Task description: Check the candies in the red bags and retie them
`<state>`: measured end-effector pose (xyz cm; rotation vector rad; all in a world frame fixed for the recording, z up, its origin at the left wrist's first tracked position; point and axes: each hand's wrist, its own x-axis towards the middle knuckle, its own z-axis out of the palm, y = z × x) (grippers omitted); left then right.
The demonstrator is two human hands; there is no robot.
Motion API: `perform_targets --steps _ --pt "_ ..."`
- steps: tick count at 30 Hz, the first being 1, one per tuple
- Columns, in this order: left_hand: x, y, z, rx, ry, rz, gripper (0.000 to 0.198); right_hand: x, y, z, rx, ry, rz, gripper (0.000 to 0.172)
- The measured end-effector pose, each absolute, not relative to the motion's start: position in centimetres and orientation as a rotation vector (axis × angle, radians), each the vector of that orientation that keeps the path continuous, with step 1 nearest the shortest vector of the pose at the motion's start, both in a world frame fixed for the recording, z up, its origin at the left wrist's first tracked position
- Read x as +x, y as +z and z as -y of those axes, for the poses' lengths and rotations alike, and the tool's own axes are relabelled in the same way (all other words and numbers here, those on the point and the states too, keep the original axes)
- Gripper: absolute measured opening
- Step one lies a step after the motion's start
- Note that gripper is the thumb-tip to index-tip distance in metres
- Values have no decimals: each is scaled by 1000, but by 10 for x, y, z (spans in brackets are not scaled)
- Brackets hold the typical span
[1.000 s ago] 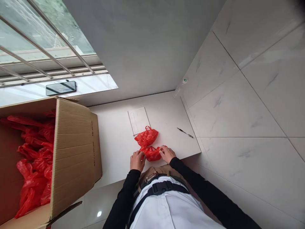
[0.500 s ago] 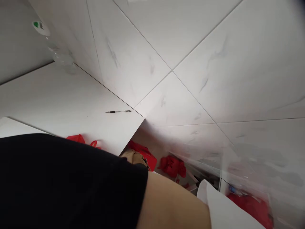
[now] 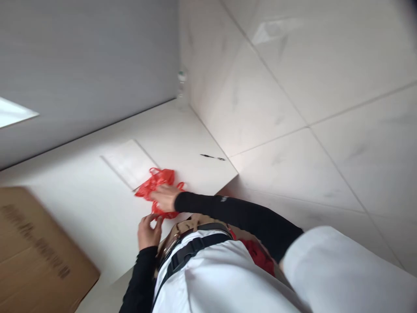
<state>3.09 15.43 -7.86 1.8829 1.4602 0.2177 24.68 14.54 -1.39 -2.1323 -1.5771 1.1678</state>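
Crumpled red plastic bags (image 3: pixel 157 178) lie on the white table (image 3: pixel 97 213) near its front edge. My right hand (image 3: pixel 165 198) reaches across from the right and lies on top of the bags, fingers bent into the plastic. My left hand (image 3: pixel 148 230) is just below it at the table edge, its fingers curled with the tips pinching the lower red bag (image 3: pixel 163 214). Both arms wear black sleeves. The picture is blurred by motion, so the exact grip is hard to read.
A white sheet of paper (image 3: pixel 128 161) lies behind the bags and a black pen (image 3: pixel 212 157) near the table's right edge. A cardboard box (image 3: pixel 32 252) stands at the left. A clear bottle (image 3: pixel 181 87) stands in the far corner. More red plastic (image 3: pixel 259 256) shows at my hip.
The camera swung off to the right over the floor and has come back to the table. My right hand now lies on the farther red bag; the left stays at the near one.
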Motion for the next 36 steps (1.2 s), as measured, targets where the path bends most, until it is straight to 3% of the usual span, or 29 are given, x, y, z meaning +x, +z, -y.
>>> perform_targets --steps 5,10,14,17,20,25,32,36 --pt "24 -75 -144 1829 226 -1471 23 229 -30 -125 -1900 1174 1907 15" --pt "23 -64 -145 1796 214 -1407 23 225 -42 -107 -1930 1053 1902 41" --pt "23 -58 -144 1775 190 -1384 21 221 -49 -113 -1935 1054 1905 12" --pt "24 -56 -139 1737 163 -1483 23 225 -51 -111 -1971 1046 1875 5" --pt "28 -56 -134 1681 166 -1558 26 225 -47 -106 -2002 1025 1838 16" --pt "32 -61 -132 1647 225 -1502 27 214 -46 -107 -2006 1028 1831 54" --pt "2 -62 -133 1646 244 -1676 28 245 -54 -97 -2197 991 1711 42" --pt "5 -57 -131 1756 304 -1666 35 241 -47 -97 -2139 946 1738 47"
